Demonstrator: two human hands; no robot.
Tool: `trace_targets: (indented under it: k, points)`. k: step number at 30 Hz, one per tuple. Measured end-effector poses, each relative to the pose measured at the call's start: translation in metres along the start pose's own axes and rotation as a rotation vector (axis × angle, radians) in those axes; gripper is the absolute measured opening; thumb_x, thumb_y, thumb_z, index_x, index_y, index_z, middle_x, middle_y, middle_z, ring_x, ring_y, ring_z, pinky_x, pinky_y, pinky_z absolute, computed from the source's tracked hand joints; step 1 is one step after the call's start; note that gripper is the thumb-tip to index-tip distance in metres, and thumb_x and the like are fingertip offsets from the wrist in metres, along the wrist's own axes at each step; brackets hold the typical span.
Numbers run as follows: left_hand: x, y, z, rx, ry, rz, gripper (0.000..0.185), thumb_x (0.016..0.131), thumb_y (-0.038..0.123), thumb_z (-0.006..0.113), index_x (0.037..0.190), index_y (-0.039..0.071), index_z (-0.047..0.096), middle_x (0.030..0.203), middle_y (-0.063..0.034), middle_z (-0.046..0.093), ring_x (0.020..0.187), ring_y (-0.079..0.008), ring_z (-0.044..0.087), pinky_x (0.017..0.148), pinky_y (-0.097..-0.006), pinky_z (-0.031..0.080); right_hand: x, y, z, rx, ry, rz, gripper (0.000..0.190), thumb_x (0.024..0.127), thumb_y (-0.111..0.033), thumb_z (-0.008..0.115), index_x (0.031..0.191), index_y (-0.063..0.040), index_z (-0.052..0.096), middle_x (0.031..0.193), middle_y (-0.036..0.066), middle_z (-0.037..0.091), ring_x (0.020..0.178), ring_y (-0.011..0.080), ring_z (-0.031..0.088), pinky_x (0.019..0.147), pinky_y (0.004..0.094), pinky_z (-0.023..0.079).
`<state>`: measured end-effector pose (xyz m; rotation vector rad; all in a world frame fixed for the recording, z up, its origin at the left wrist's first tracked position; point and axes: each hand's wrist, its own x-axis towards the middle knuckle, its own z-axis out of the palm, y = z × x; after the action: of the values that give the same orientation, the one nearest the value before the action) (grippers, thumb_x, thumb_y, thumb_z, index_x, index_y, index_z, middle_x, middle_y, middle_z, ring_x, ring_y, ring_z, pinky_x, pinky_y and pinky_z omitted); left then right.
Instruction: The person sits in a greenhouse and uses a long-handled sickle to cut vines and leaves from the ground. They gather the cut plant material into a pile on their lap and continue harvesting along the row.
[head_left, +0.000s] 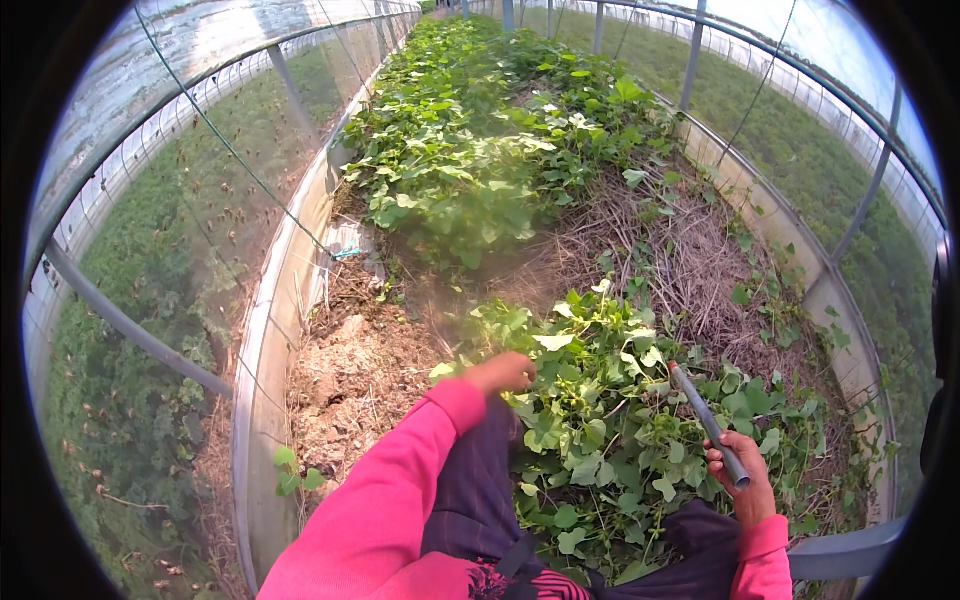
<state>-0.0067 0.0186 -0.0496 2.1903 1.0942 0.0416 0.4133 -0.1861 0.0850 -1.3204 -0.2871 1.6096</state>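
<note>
My right hand grips a grey pipe-like handle near its open lower end. The handle slants up and to the left, and its reddish far end meets the leaves; whether a blade is fixed there cannot be seen. My left hand is at the left edge of a heap of leafy green vines, its fingers curled. Whether a stem lies inside those fingers is not visible. The heap spreads between my knees, with pale leaf undersides showing along its top.
Plastic-film side walls with metal tubes flank the strip. Dry brown stalks cover the ground at right, bare crumbly soil the left. More vines fill the strip ahead. A green cord slants down at left.
</note>
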Motion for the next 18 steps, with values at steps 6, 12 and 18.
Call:
trace_targets:
  k: [6, 12, 18]
  points:
    - [0.001, 0.004, -0.001, -0.007, -0.033, -0.054, 0.028, 0.081, 0.012, 0.061, 0.107, 0.003, 0.067, 0.105, -0.0172, 0.067, 0.098, -0.0325, 0.063, 0.086, -0.0404, 0.049, 0.004, -0.02, 0.009, 0.122, -0.048, -0.023, 0.015, 0.085, -0.005, 0.054, 0.097, 0.001, 0.046, 0.087, 0.013, 0.053, 0.061, 0.0126, 0.051, 0.044, 0.0247, 0.042]
    - [0.003, 0.004, -0.003, 0.051, -0.061, -0.073, 0.029, 0.079, 0.012, 0.061, 0.107, 0.005, 0.068, 0.104, -0.0166, 0.068, 0.097, -0.0317, 0.064, 0.085, -0.0396, 0.049, -0.021, -0.052, 0.019, 0.321, -0.187, -0.165, 0.019, 0.088, -0.008, 0.052, 0.102, 0.004, 0.045, 0.091, 0.014, 0.053, 0.06, 0.0098, 0.051, 0.043, 0.0232, 0.043]
    - [0.005, 0.003, -0.006, 0.068, -0.103, -0.097, 0.036, 0.077, 0.011, 0.057, 0.112, 0.007, 0.066, 0.107, -0.0169, 0.067, 0.098, -0.0319, 0.063, 0.086, -0.0386, 0.049, -0.038, -0.054, 0.043, 0.053, -0.266, -0.455, 0.052, 0.088, -0.007, 0.052, 0.136, 0.005, 0.035, 0.096, 0.012, 0.053, 0.062, 0.0075, 0.048, 0.046, 0.0212, 0.044]
